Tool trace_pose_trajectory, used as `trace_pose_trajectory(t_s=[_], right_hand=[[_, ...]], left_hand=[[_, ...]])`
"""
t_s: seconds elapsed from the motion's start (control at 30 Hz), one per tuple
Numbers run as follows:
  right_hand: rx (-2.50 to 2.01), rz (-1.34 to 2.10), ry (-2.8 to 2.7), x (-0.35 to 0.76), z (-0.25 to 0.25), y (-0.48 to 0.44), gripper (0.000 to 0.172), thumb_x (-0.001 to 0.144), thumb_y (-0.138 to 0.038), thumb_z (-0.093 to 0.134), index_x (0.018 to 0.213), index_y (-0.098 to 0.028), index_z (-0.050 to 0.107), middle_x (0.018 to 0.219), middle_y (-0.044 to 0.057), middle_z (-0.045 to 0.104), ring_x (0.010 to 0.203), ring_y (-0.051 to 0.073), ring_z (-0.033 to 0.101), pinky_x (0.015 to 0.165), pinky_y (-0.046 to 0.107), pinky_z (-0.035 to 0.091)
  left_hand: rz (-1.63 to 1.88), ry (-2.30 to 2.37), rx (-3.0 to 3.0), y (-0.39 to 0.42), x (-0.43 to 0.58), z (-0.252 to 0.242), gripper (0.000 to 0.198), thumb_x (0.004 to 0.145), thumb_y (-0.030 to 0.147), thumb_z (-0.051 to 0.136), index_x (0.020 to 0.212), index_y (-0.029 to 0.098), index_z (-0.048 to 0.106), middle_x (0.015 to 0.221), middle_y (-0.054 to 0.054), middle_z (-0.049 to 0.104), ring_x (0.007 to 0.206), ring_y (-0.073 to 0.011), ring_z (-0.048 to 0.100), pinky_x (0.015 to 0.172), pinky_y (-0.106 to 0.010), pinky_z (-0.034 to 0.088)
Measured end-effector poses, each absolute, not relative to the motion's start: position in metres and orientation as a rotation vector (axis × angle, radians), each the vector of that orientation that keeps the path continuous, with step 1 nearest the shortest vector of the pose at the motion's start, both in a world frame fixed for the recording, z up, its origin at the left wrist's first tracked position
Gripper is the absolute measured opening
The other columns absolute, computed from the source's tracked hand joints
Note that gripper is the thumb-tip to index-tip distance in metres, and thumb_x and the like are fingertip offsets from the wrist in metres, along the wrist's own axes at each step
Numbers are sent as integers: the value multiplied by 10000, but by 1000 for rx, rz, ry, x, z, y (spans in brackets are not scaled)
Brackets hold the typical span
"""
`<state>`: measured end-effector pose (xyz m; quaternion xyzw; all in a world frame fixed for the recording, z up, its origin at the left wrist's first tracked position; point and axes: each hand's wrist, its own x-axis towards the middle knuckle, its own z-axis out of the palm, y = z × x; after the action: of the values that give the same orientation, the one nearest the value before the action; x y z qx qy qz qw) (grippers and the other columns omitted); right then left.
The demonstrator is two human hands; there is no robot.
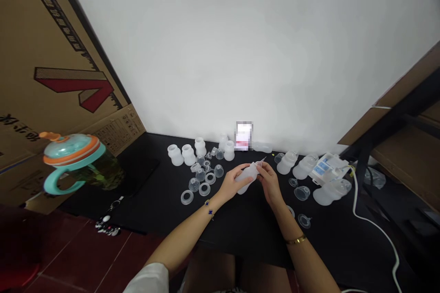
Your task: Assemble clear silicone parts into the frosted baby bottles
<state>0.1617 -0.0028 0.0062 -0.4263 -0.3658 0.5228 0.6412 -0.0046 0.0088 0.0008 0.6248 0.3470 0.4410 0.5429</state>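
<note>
A frosted white baby bottle (244, 182) lies tilted in my left hand (231, 186), whose fingers are wrapped round its body. At the bottle's neck, my right hand (270, 183) is closed on a small translucent piece (260, 163) with a thin pointed tip; its exact kind is partly hidden by the fingers. To the left lie screw rings (187, 197), clear domed caps (194, 185) and small clear parts. Several open bottle bodies (175, 154) stand behind them. On the right are bottles with teats and caps (288, 162), a loose clear cap (302, 192) and a clear teat (304, 220).
A lit phone (244, 135) leans against the white wall. A teal-lidded drink jug (77, 160) stands at the left by a large cardboard box (51, 55). A white device (328, 168) and its white cable (373, 226) lie at the right, beside a dark shelf frame (364, 160).
</note>
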Motion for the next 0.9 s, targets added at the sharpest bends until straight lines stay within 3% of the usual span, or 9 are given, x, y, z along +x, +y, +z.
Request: trace_pose_trajectory(t_s=[0.43,0.63,0.9], right_hand=[[-1018,1171,-849,159,10,-4,336,711,-486,861,823,-231,673,868,14,656,786,184,582,662,287,470],[-1003,1122,-873,161,5,-3,321,729,-472,858,842,-236,672,862,3,665,779,174,584,669,285,466],[-973,1157,-918,160,5,-3,406,716,-483,866,1036,-266,742,1023,44,749,926,245,658,777,345,500]], left_hand=[[1072,936,1624,4,-5,6,560,818,491,749,1278,179,681,953,-53,729,822,-204,637,746,-287,476],[1015,824,1440,11,-4,-1,602,772,502,795,1243,148,674,846,-46,720,738,-189,646,681,-278,481],[843,654,1073,18,-5,-2,685,708,543,840,1223,136,644,907,-97,746,658,-205,703,619,-301,547]])
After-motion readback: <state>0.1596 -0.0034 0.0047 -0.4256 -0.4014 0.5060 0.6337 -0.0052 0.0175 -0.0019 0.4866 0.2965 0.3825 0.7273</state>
